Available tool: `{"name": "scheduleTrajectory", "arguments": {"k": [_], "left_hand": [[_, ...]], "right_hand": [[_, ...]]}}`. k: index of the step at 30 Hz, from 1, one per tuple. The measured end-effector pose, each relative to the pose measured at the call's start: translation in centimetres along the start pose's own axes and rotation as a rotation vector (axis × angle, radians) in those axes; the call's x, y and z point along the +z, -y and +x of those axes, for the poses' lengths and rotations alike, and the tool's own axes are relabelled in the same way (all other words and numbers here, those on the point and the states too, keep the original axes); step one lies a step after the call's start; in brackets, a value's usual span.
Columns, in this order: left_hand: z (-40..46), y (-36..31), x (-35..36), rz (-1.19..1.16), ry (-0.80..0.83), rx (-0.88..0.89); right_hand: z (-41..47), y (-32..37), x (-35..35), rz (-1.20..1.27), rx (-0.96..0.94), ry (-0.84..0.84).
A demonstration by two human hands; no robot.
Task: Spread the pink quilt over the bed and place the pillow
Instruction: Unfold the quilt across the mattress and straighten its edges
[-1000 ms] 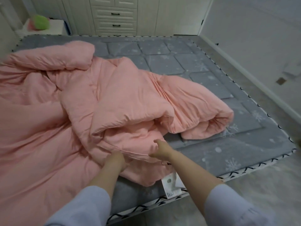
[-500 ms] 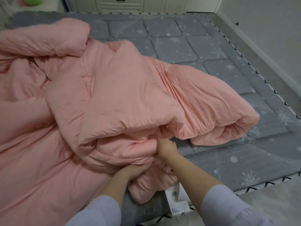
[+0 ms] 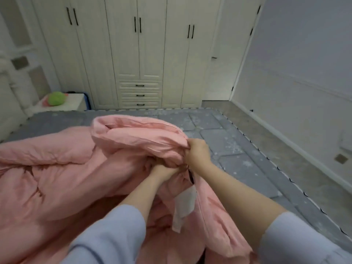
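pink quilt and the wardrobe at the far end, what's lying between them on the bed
In the head view, only bare grey mattress lies between the bunched pink quilt and the wardrobe. No pillow shows on that stretch.

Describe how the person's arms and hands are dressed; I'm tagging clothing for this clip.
Both arms wear loose pale lavender-blue long sleeves, pushed up so the forearms are bare. The left sleeve bunches in soft folds above the elbow; the right sleeve ends in a similar gathered cuff. The left hand and right hand are bare: no gloves, watch or rings visible.
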State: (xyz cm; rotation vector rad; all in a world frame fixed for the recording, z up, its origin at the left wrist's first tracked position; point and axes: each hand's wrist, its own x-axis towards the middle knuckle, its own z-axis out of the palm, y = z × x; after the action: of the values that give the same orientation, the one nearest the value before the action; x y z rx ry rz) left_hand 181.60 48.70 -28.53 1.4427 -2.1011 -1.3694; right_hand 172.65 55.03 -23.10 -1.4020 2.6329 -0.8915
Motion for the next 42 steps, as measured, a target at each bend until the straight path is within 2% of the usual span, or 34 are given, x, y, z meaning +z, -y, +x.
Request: {"name": "scheduleTrajectory", "arguments": {"k": [2, 3, 5, 7, 9, 13, 18, 28, 30, 35, 39, 42], "left_hand": [[3.6, -6.9, -0.8, -0.004, -0.062, 0.049], [6.1, -10.6, -0.8, -0.006, -0.097, 0.143], [9.3, -14.6, -0.3, 0.113, -0.135, 0.311], [11.3, -15.5, 1.2, 0.345, -0.153, 0.444], [12.9, -14.8, 3.4, 0.497, -0.161, 0.485], [14.4, -11.1, 7.1, 0.423, 0.005, 0.379], [14.2, -4.7, 9.1, 0.491, 0.072, 0.268], [7.2, 12.5, 17.0, 0.671, 0.414, 0.109], [5.7, 14.7, 19.9, 0.702, 0.487, 0.107], [1.8, 16.5, 26.1, 0.826, 0.6, 0.146], [-0.2, 15.3, 29.6, 0.881, 0.542, 0.2], [-1.4, 14.9, 32.9, 0.805, 0.603, 0.034]], "right_hand": [[5.9, -0.6, -4.4, 0.157, 0.06, -0.115], [9.4, -1.1, -7.1, 0.216, 0.061, -0.195], [13.1, -3.0, -9.3, 0.319, 0.072, -0.246], [15.5, -5.0, -9.9, 0.355, 0.101, -0.194], [16.8, -7.3, -9.0, 0.31, 0.107, -0.104], [16.5, -10.6, -3.8, 0.265, 0.107, 0.088], [13.9, -13.7, 2.2, 0.202, 0.136, 0.249], [-0.9, -23.1, 10.3, -0.069, 0.322, 0.6], [-3.9, -24.9, 10.4, -0.13, 0.306, 0.619], [-8.5, -28.5, 9.6, -0.332, 0.1, 0.411], [-9.9, -32.6, 8.4, -0.52, 0.037, 0.519], [-9.8, -35.7, 7.7, -0.516, 0.018, 0.615]]}}
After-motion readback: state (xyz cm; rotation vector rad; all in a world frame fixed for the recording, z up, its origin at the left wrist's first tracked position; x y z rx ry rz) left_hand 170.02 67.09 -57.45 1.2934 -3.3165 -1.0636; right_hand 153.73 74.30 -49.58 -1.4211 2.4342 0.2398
